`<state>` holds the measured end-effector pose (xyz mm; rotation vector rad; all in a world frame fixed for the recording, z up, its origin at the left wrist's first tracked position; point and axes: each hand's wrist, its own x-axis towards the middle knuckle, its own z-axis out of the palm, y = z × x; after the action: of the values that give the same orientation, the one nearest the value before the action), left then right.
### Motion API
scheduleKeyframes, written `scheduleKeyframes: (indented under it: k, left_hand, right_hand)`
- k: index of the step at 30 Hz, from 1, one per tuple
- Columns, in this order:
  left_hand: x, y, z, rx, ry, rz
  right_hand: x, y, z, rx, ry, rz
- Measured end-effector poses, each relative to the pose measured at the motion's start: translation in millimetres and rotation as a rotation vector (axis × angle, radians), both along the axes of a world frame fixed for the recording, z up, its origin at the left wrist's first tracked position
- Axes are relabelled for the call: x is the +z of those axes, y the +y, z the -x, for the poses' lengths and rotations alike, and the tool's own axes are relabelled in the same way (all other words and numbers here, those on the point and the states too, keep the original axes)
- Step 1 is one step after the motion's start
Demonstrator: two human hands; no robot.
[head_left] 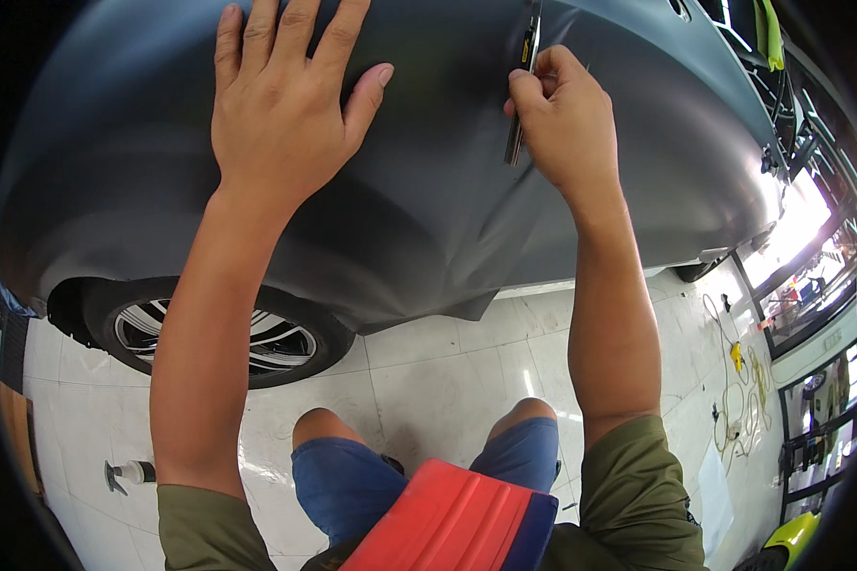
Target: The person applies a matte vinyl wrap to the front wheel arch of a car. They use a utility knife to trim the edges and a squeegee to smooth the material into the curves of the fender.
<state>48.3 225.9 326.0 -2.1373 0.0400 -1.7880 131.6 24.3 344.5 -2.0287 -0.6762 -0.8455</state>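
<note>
Dark grey matte film (400, 219) covers the side of a car, with slanting creases below my right hand and a loose lower edge by the wheel. My left hand (281, 119) lies on this surface with its fingers stretched out and thumb spread, holding nothing. In my right hand (573, 124), a slim black and silver utility knife (528, 48) with a yellow label is pinched between thumb and fingers. It stands nearly upright in the picture, close to the film. Whether its upper tip touches the film I cannot tell.
Below my left forearm is the car's wheel (328, 338). A spray bottle (135, 472) lies on the tiled floor (419, 362) at left. Yellowish cables (736, 357) trail at right, near glass doors. A red pad with a dark blue edge (448, 519) juts out before my body.
</note>
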Motion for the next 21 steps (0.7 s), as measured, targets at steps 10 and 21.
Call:
scheduleKeyframes:
  k: [10,21]
  left_hand:
    - [-3.1,0.9,-3.0,0.007,-0.069,-0.030]
    - [-11.1,10.2,-16.3,0.034,-0.218,-0.133]
  right_hand:
    - [-35.2,-0.6,4.6,0.015,0.030,0.039]
    - [-81.1,-0.7,9.3,0.034,0.078,0.044]
